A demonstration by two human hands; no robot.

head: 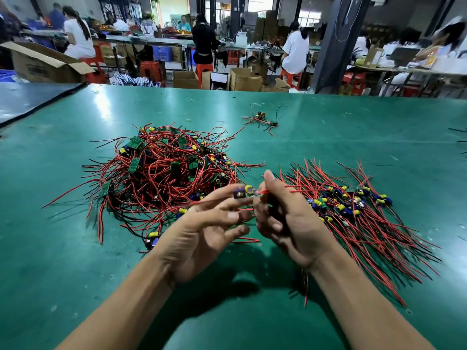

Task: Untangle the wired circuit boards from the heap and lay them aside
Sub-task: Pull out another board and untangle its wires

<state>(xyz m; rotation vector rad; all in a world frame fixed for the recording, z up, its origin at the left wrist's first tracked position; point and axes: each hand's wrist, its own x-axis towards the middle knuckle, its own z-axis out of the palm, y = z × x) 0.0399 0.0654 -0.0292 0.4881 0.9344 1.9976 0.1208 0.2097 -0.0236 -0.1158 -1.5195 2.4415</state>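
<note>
While the left hand (202, 231) pinches a small capacitor-studded circuit board (243, 192), the right hand (283, 218) clamps its red wires (290, 190).

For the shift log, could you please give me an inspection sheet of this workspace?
Surface: green table mat, scuffed.
Job's things: tangled heap left; straightened row right; held board between the hands.
Clutter: rubber band; small far cluster.
Grippers: right hand pinches the held board's wires; left hand at the board, grip blurred.
Cables: red and black leads hang below the right wrist; others fill both piles.
Surroundings: cardboard boxes, red stools, seated workers.
</note>
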